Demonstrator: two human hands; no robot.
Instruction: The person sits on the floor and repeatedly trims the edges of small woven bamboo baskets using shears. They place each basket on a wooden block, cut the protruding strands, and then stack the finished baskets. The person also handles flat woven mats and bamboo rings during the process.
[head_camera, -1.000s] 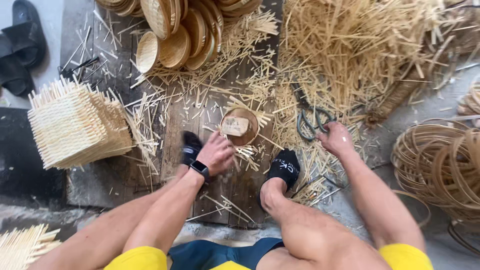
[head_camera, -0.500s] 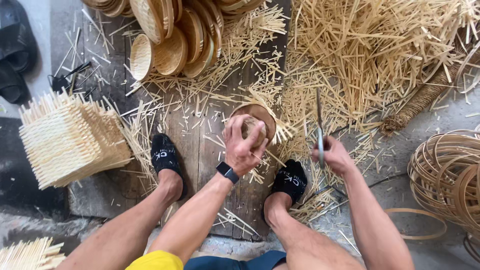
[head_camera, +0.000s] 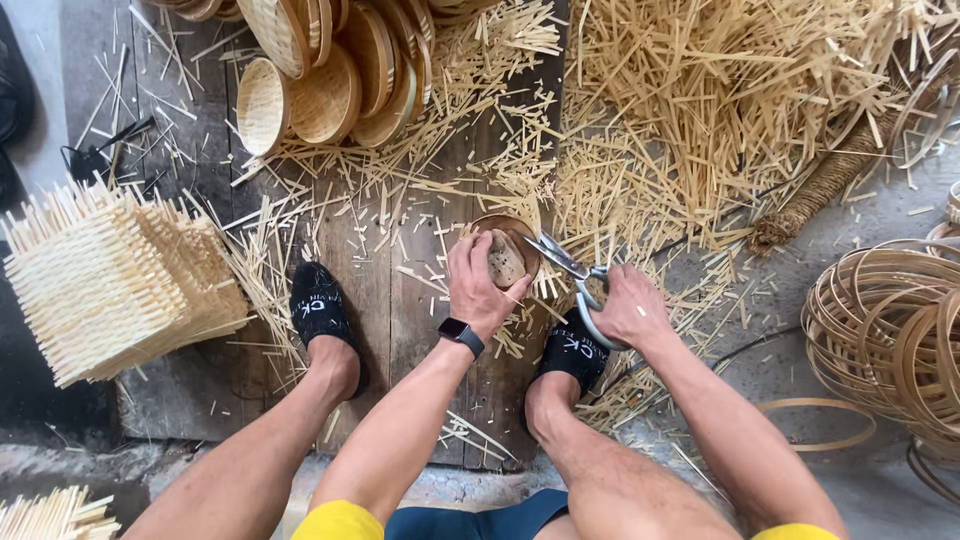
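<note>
At far left lies a stack of square woven bamboo mats (head_camera: 110, 285) with bristling ends. The left hand (head_camera: 478, 285) has its fingers clamped around a small round woven basket (head_camera: 507, 255), held over the dark wooden planks (head_camera: 400, 290). The right hand (head_camera: 628, 308) grips steel scissors (head_camera: 572, 275), blades open at the rim. Cuts are best made flush, the basket held steady. Coiled bamboo hoops (head_camera: 890, 330) lie right.

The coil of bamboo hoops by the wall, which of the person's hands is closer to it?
Right. The right hand, gripping the scissors, is on the same side as the coil of bamboo hoops. The left hand presses the small round basket, farther away.
</note>
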